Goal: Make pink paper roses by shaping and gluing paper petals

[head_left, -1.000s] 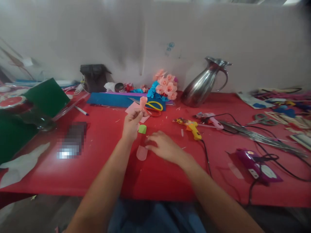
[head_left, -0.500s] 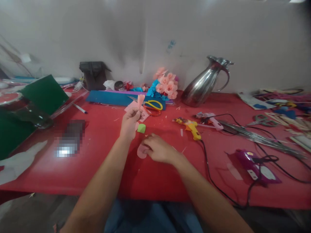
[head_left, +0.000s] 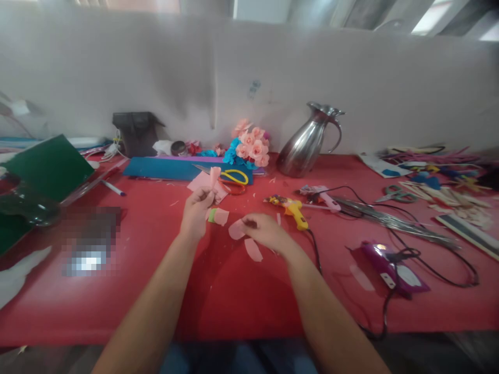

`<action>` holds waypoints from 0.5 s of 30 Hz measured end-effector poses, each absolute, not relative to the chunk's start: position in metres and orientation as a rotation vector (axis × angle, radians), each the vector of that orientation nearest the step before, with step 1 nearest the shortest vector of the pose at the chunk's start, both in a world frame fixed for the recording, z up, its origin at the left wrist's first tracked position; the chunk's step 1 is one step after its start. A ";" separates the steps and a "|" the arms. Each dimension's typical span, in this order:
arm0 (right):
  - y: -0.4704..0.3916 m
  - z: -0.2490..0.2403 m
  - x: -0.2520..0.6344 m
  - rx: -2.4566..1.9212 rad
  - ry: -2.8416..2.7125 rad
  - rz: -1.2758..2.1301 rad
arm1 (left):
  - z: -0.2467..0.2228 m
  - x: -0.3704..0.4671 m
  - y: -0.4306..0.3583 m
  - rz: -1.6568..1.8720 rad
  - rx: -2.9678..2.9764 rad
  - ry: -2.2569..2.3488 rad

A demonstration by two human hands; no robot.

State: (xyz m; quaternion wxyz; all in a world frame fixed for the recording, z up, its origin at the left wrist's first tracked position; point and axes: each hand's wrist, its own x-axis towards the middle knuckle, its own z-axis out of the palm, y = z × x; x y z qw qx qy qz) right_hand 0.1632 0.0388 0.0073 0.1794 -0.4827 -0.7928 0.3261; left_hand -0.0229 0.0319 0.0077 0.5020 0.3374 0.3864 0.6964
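Observation:
Between the pinched fingers of my left hand (head_left: 198, 210) a small rolled pink paper piece (head_left: 214, 177) stands upright. My right hand (head_left: 262, 228) grips a rounded pink petal (head_left: 236, 230) by its edge, just above the table. A loose pink petal (head_left: 253, 250) lies below that hand. Near my left hand lie a green paper piece (head_left: 212, 215) and another pink piece (head_left: 222, 216). Behind them are square pink sheets (head_left: 200, 183) and scissors (head_left: 235, 177) with yellow and red handles.
A yellow glue gun (head_left: 296, 212) and a pink one (head_left: 326, 199) lie right of my hands, with cables running to a purple power strip (head_left: 393, 267). Paper flowers (head_left: 253, 145) and a steel jug (head_left: 307, 140) stand behind. A bottle (head_left: 35, 208) is at left.
The head view has shifted. My right hand has lifted a petal slightly from the table, and a separate petal now shows below it. Another pink piece shows beside the green one.

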 end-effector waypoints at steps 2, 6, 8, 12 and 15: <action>0.041 0.006 0.165 -1.427 -2.191 0.813 | 0.008 -0.023 0.032 1.668 0.804 0.951; 0.045 0.008 0.168 -1.399 -2.184 0.755 | 0.007 -0.023 0.032 1.675 0.809 0.951; 0.044 0.007 0.166 -1.330 -2.287 0.731 | 0.006 -0.022 0.032 1.678 0.829 0.985; 0.041 0.005 0.153 -1.263 -2.383 0.569 | 0.005 -0.023 0.033 1.664 0.864 1.090; 0.039 0.005 0.137 -1.265 -2.417 0.435 | 0.004 -0.031 0.035 1.691 0.860 1.139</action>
